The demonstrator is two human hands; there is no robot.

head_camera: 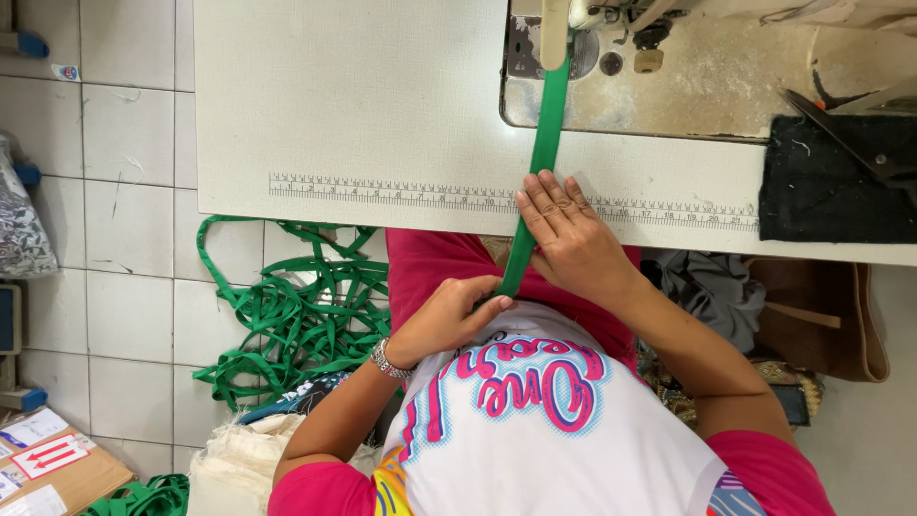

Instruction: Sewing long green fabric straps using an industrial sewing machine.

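Note:
A green fabric strap (544, 143) runs from the sewing machine (659, 76) down over the table's front edge to my lap. My right hand (568, 234) lies flat on the table edge, its fingers pressing beside and on the strap near the printed ruler (382, 191). My left hand (449, 315) is below the table edge, pinching the strap's lower part between thumb and fingers. I wear a white and pink shirt and a bracelet on my left wrist.
A tangled pile of green strap (287, 315) lies on the tiled floor at left. Black scissors (850, 143) rest on a dark cloth pad (831, 182) at the table's right. A cardboard box (48, 468) and cream fabric (239, 459) sit at lower left.

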